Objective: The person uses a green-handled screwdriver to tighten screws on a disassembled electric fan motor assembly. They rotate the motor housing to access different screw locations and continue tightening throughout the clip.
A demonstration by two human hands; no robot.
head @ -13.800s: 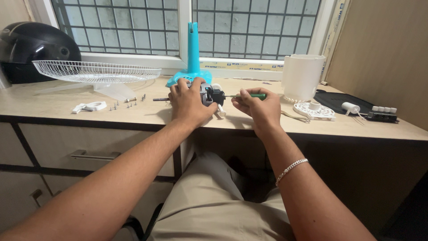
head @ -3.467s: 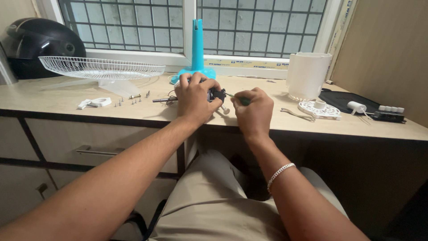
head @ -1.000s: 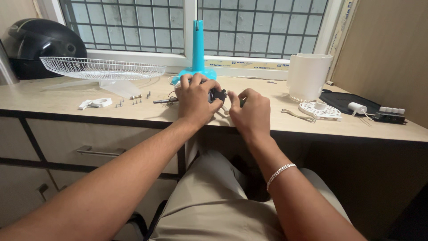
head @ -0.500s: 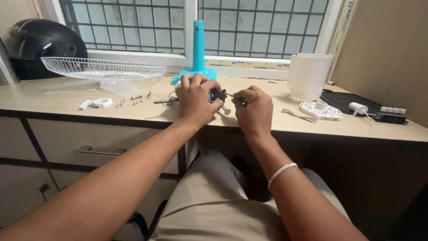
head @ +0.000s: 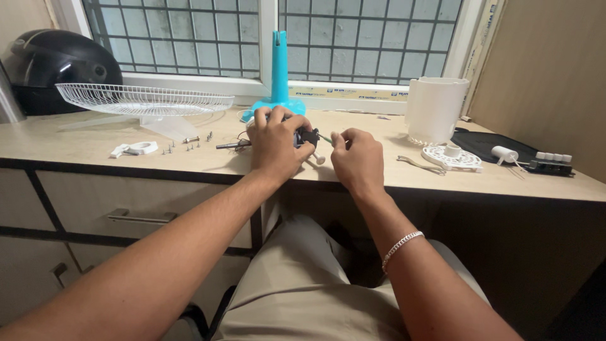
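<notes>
Two hands meet at the near edge of the tabletop. The left hand is wrapped over a small dark motor unit, pinning it against the surface, so the unit sits under and just right of that palm. The right hand is closed around a thin screwdriver, of which only a short green-tipped stretch shows between thumb and fingers, its tip aimed at the unit's right side. A short white peg juts out below the unit, between the two hands.

Left of the left hand lie a dark metal shaft, a scatter of loose screws and a white plastic bracket. Right of the right hand rest a bent wire piece, a white round vented cover and a black switch strip.

Beyond the hands stands a turquoise fan stand; farther left, a white wire fan guard and a black helmet; farther right, a white cylindrical housing.

Judging by how much lies apart, the fan is largely in pieces: screws out, guard and covers off, and the motor unit the only part in hand, so much work seems left.
</notes>
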